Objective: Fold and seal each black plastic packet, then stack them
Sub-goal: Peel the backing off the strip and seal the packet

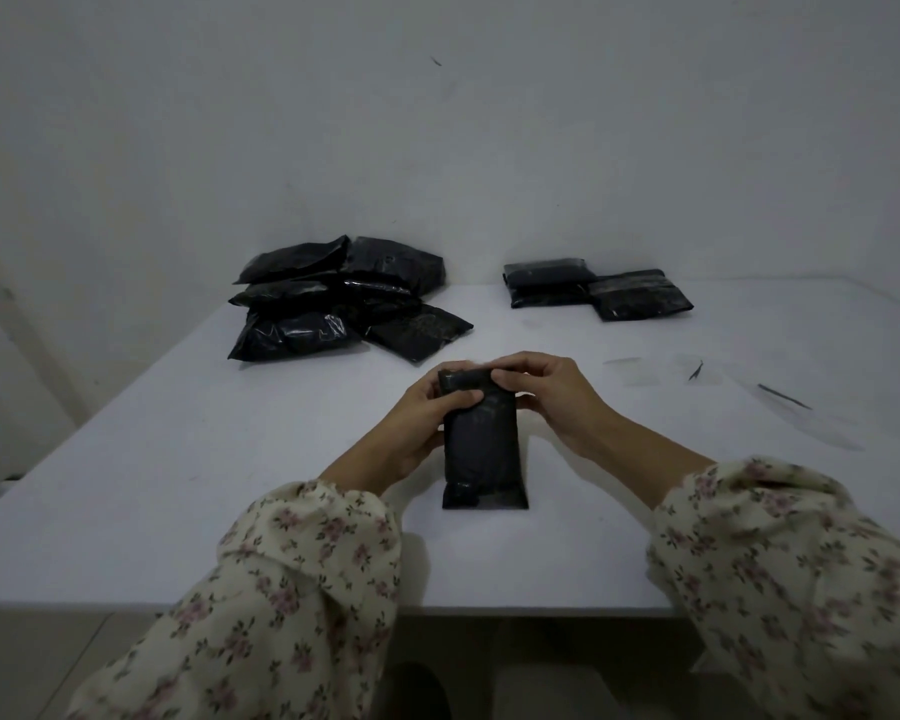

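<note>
Beyond the packet (481,449) lie pile (344,298) and stack (596,289).

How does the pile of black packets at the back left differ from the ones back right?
The left pile is jumbled, packets overlapping at angles; the right group sits neat and squared. The left pile holds more packets than the right group. Both are shiny black plastic on the table.

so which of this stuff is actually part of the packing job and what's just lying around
Job: packet, gripped at its folded top by left hand and right hand; loose pile far left; tidy stacks far right.
Lying about: clear strips and dark slivers on the table, right side.
</note>
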{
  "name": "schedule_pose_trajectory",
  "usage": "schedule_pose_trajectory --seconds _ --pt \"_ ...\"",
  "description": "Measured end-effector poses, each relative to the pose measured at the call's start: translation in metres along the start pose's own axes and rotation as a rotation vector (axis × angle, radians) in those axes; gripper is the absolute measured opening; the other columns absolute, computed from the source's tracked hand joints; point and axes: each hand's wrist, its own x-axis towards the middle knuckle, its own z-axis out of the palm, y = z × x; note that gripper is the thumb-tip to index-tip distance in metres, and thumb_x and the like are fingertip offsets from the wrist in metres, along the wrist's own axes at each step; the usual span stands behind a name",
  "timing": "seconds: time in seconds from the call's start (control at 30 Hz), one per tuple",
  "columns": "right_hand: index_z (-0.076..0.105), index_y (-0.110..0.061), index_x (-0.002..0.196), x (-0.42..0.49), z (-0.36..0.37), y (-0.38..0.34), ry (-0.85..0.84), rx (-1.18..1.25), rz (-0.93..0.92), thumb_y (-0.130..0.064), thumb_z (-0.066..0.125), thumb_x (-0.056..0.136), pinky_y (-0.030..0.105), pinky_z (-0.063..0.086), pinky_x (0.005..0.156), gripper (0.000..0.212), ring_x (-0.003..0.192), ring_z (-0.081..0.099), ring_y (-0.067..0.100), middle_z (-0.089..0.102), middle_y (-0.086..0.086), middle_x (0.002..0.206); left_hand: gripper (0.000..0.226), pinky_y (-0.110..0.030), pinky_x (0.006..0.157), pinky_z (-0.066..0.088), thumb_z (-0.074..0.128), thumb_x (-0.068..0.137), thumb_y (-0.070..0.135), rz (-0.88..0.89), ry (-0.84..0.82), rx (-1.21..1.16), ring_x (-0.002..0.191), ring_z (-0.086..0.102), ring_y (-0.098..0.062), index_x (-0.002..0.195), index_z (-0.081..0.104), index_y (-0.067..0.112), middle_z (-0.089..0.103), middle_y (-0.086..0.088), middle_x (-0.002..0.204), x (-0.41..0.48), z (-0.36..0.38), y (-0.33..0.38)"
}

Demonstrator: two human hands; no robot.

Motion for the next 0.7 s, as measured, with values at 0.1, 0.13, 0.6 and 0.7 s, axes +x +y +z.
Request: schedule_pose_trajectory --seconds 0.1,0.13,0.6,0.7 --pt "0.071 -0.009 0.091 -0.0008 -0.0012 0.0031 -0.016 0.005 -0.056 0.001 0.063 0.085 0.022 0.054 0.068 0.015 0.080 0.067 0.010 0.071 0.002 0.087 0.027 -0.022 0.063 0.053 0.060 0.088 0.004 0.020 0.003 -0.023 0.088 0.062 -0.011 0.103 0.060 0.026 0.063 0.000 0.102 0.0001 0.0000 -0.0026" --pt "0.072 -0.009 0.091 -0.0015 -0.0017 0.0035 -0.017 -0.009 -0.073 0.002 0.062 0.085 0.021 0.054 0.068 0.016 0.079 0.067 0.009 0.071 0.001 0.086 0.027 -0.022 0.061 0.052 0.060 0.088 0.003 0.021 0.002 -0.029 0.087 0.062 -0.012 0.102 0.061 0.027 0.063 0.000 0.102 0.0000 0.0001 -0.0028" --pt "0.074 -0.013 0.092 -0.0011 -0.0011 0.0015 0.024 -0.473 -0.338 0.002 0.063 0.085 0.011 0.047 0.073 0.020 0.078 0.061 -0.004 0.066 -0.011 0.082 0.013 -0.023 0.055 0.052 0.052 0.096 0.029 -0.012 0.048 -0.073 0.070 0.061 -0.008 0.084 0.055 0.025 0.059 0.003 0.085 -0.0014 0.0075 0.0006" --pt "0.074 -0.016 0.089 -0.0010 -0.0034 0.0001 0.034 -0.504 -0.343 0.002 0.061 0.086 0.013 0.048 0.078 0.023 0.080 0.060 -0.003 0.066 -0.009 0.084 0.017 -0.024 0.057 0.053 0.048 0.098 0.029 -0.022 0.028 -0.070 0.066 0.062 -0.007 0.084 0.052 0.022 0.059 0.003 0.084 -0.0021 0.0076 0.0017"
